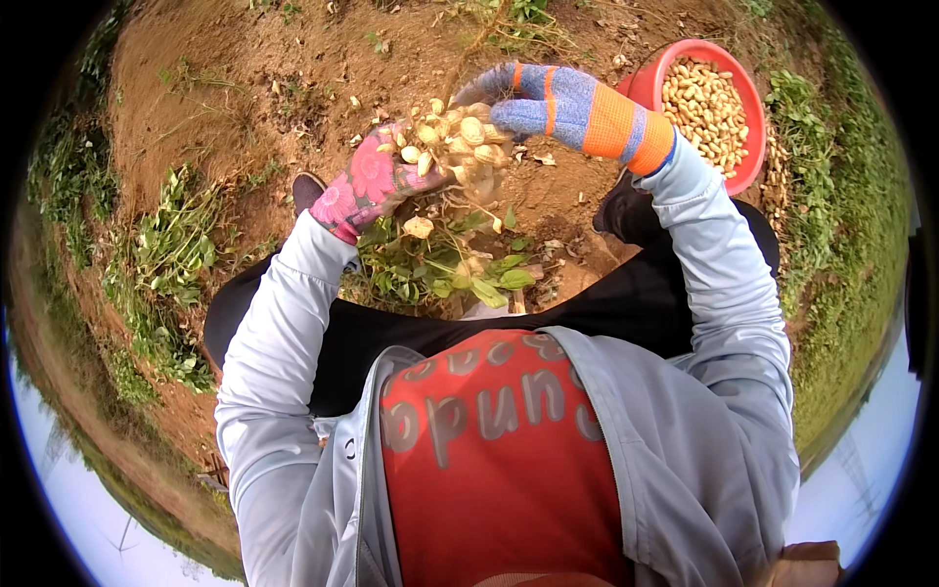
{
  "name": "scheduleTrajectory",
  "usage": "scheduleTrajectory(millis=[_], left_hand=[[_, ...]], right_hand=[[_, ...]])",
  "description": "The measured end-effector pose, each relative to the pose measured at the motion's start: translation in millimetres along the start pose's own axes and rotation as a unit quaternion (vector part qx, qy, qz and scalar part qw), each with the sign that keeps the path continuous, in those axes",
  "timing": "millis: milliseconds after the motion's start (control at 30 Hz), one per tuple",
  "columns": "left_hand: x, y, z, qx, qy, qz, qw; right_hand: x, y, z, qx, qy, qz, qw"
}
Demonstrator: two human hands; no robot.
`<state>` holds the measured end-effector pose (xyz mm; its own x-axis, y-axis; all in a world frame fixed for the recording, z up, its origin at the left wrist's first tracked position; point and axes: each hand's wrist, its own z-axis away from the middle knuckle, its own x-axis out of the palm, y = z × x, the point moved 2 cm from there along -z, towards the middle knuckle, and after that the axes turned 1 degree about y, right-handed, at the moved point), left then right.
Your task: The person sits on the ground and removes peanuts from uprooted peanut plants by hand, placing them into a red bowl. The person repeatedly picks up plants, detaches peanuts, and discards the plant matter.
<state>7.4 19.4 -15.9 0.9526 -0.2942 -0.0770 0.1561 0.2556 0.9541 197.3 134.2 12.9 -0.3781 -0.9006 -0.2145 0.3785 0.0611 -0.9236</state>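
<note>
My left hand [374,180], in a pink flowered glove, grips a peanut plant by its stems just below the pods. A thick cluster of pale peanut pods [462,143] stands up from that grip, partly blurred. The plant's green leaves [469,275] hang down between my legs. Over the far side of the cluster curves my right hand [568,114], in a blue and orange knit glove. Its thumb lies against the pods, while its other fingers are blurred and partly hidden, so I cannot tell whether they hold a pod.
A red plastic bucket [752,158] holding many picked peanuts [704,114] stands beyond my right forearm. Pulled plants [172,249] lie on the left, with more greenery [814,191] on the right. Reddish soil [293,59] with scattered dry leaves spreads ahead. My shoes [620,209] flank the hanging leaves.
</note>
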Motion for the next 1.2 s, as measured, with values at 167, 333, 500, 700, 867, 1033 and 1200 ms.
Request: scheduleTrajectory(millis=[167, 333, 500, 700, 867, 1033, 1200], left_hand=[[3, -4, -2, -0.004, -0.006, 0.023, 1.000], [8, 2, 3, -0.017, 0.004, 0.094, 0.995], [7, 9, 7, 0.021, -0.010, 0.157, 0.987], [5, 12, 11, 0.051, -0.006, 0.119, 0.992], [-5, 7, 25, -0.001, 0.087, 0.098, 0.991], [-12, -6, 15, 0.016, 0.111, 0.093, 0.989], [-2, 0, 9, 0.034, 0.079, 0.059, 0.995]], right_hand=[[11, 8, -9, -0.035, 0.044, 0.017, 0.998], [14, 9, -17, -0.119, 0.089, 0.114, 0.982], [25, 21, -24, -0.159, 0.107, 0.127, 0.973], [27, 28, -37, -0.333, 0.067, -0.087, 0.936], [-24, 31, -25, -0.102, 0.044, -0.411, 0.905], [-10, 9, -13, -0.039, 0.058, -0.161, 0.984], [19, -19, -15, -0.034, 0.085, -0.051, 0.994]])
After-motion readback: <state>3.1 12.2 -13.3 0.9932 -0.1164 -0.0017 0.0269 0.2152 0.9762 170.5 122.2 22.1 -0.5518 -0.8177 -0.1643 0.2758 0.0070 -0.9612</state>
